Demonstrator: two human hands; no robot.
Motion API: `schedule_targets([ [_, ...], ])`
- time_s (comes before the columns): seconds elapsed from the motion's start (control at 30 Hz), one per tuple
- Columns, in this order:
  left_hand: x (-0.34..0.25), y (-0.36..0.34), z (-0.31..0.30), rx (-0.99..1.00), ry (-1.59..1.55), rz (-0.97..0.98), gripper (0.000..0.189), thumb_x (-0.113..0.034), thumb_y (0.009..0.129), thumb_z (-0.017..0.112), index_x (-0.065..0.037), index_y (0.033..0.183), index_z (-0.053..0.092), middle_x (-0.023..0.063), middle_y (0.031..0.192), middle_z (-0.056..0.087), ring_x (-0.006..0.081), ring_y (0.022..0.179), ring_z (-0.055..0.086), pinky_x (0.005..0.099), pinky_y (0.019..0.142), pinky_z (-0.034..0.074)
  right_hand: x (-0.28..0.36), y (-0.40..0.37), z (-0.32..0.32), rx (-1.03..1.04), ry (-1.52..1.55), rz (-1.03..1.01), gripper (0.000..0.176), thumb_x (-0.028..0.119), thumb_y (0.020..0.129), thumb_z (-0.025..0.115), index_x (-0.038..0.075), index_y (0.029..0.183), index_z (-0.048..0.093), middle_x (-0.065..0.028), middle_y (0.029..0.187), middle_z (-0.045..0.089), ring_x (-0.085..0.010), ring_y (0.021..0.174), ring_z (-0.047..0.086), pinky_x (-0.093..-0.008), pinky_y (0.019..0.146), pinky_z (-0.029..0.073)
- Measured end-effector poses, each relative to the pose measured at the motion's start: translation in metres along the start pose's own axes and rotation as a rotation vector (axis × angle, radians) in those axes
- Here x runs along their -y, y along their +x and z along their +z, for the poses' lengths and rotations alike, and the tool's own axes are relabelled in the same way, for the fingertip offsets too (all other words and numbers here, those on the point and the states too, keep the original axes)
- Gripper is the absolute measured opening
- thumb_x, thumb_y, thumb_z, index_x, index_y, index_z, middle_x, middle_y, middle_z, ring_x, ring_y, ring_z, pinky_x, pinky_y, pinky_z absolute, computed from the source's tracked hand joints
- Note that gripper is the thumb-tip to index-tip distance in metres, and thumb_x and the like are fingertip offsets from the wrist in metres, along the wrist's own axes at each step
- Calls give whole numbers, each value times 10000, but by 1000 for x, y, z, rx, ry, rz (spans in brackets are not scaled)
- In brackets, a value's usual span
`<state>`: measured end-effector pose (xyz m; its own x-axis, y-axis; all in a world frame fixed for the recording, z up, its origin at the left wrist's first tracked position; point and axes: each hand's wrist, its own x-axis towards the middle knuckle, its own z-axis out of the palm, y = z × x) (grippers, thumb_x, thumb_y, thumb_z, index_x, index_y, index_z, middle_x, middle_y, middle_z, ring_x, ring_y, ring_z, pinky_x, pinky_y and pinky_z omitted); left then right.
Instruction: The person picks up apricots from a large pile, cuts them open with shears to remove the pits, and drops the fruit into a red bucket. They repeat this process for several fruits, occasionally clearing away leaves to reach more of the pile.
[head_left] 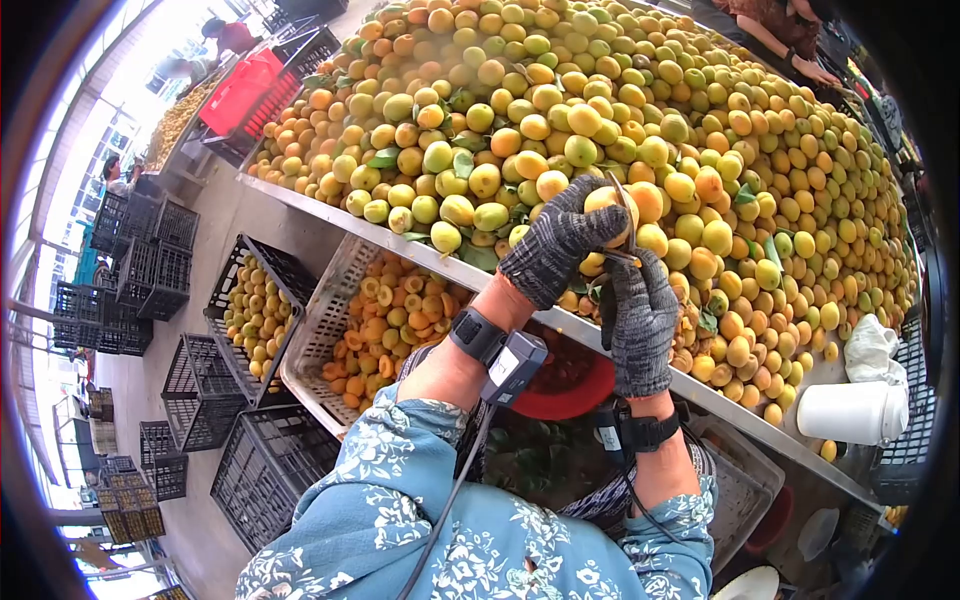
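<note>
While the left hand (pixel 560 245), in a speckled grey knit glove, curls shut around a round orange fruit (pixel 603 200), the right hand (pixel 640 320), gloved alike, clenches a thin-bladed knife (pixel 624 212) against it, above the steel table (pixel 330 218) bearing a heap (pixel 600 110) of smooth yellow-orange fruits.

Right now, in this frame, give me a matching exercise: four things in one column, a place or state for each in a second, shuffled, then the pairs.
1 left hand
2 right hand
3 red bowl
4 white crate

a holds orange halves
b grips a fruit over the pile
c under the table edge, below both hands
d holds a blade to the fruit

Pairs: 1-b, 2-d, 3-c, 4-a
</note>
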<state>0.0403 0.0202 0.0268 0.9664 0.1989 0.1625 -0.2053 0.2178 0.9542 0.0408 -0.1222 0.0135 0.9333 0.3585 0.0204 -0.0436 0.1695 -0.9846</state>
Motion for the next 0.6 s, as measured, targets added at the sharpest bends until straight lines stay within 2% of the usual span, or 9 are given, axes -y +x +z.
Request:
schedule_targets([
  [0.03, 2, 0, -1, -1, 0, -2, 540, -354, 827, 686, -22, 1215, 511, 42, 1077, 568, 133, 1009, 555, 276, 910, 448, -2, 1, -2, 12, -31, -9, 238, 184, 948, 567, 0, 1095, 604, 20, 742, 570, -56, 632, 485, -219, 545, 404],
  [0.13, 11, 2, -4, -106, -541, -97, 383, -338, 910, 615, -27, 1125, 553, 42, 1003, 591, 139, 978, 572, 266, 861, 471, -13, -2, 0, 18, -96, -69, 225, 180, 957, 544, 5, 1083, 607, 21, 780, 588, -43, 646, 496, -199, 552, 411],
  [0.17, 13, 2, -6, -123, -518, -124, 351, -349, 958, 540, -65, 1163, 562, 1, 1042, 582, 81, 928, 556, 251, 818, 480, -15, -3, 1, 9, -129, -123, 211, 175, 965, 524, 14, 1069, 611, 21, 818, 605, -26, 654, 503, -177, 554, 415],
  [0.27, 13, 0, 9, -47, -427, -99, 383, -371, 954, 540, -58, 1174, 562, -4, 1047, 590, 77, 921, 564, 245, 798, 490, -10, 5, 5, -17, -51, -96, 232, 176, 967, 522, 5, 1099, 608, 14, 842, 621, -42, 693, 526, -192, 581, 439],
  [0.33, 6, -6, 11, -78, -418, -190, 414, -398, 945, 547, -48, 1165, 564, -7, 1032, 589, 69, 919, 555, 239, 799, 485, -3, 7, 2, 29, -40, -71, 244, 167, 967, 521, -2, 1125, 600, 1, 857, 635, -60, 726, 548, -209, 606, 460],
  [0.4, 0, -5, 5, 11, -140, -55, 361, -317, 951, 555, -25, 1161, 579, 38, 1059, 608, 127, 1003, 571, 288, 913, 460, -4, 8, -1, 35, -131, -76, 239, 159, 968, 517, -11, 1116, 594, -16, 878, 646, -63, 727, 555, -214, 606, 465],
  [0.43, 2, -6, 3, 56, 180, 192, 381, -299, 949, 554, -6, 1192, 561, 47, 1089, 600, 126, 1017, 560, 274, 929, 441, -4, 8, -1, 32, -134, -75, 239, 159, 968, 517, -11, 1116, 594, -16, 878, 646, -63, 727, 555, -214, 606, 465],
  [0.53, 5, 4, 4, 7, -127, -2, 373, -283, 943, 559, 1, 1184, 561, 70, 1100, 596, 143, 1020, 565, 289, 917, 454, -4, 4, 4, -18, -125, -121, 197, 154, 947, 551, -12, 1035, 609, 5, 754, 596, -50, 622, 495, -213, 534, 411],
  [0.6, 2, 0, 7, -35, -144, 7, 372, -296, 941, 562, -1, 1169, 565, 74, 1068, 599, 156, 989, 577, 297, 901, 464, -8, 5, 2, -7, -146, -111, 207, 148, 943, 553, -17, 1057, 605, -4, 753, 599, -55, 619, 497, -217, 534, 415],
])
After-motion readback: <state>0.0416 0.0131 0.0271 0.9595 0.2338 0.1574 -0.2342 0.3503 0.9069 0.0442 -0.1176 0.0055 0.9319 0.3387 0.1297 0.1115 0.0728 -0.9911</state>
